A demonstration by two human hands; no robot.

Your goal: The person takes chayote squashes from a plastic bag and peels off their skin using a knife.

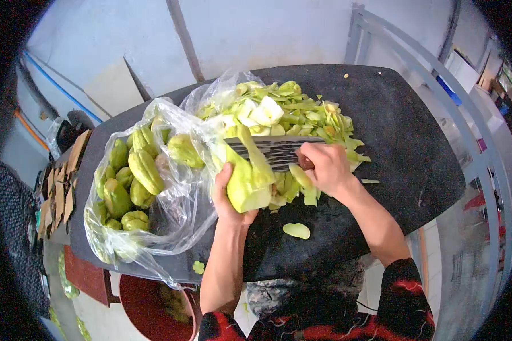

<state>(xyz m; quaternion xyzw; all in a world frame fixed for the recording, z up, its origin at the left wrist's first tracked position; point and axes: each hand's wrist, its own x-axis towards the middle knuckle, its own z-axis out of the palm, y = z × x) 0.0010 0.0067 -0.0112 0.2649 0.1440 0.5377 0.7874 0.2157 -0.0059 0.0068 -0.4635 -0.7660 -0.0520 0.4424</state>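
My left hand (228, 200) is wrapped round a large, partly peeled chayote (246, 187), its cut end turned toward me. In my right hand (329, 169) is the dark handle of a broad, patterned cleaver (276, 152). The blade lies across the upper side of the chayote, where a strip of peel (255, 154) curls up over the metal. Behind the blade, pale peeled chayote pieces (264, 112) rest on a heap of green peelings (318, 116). More peelings sit under my right hand.
A clear plastic bag (179, 236) of whole chayotes (145, 170) lies open on the left of the dark table (404, 142). A loose peel slice (296, 230) is near the front edge. Below stands a red bucket (148, 310); a grey metal rail (438, 74) runs along the right.
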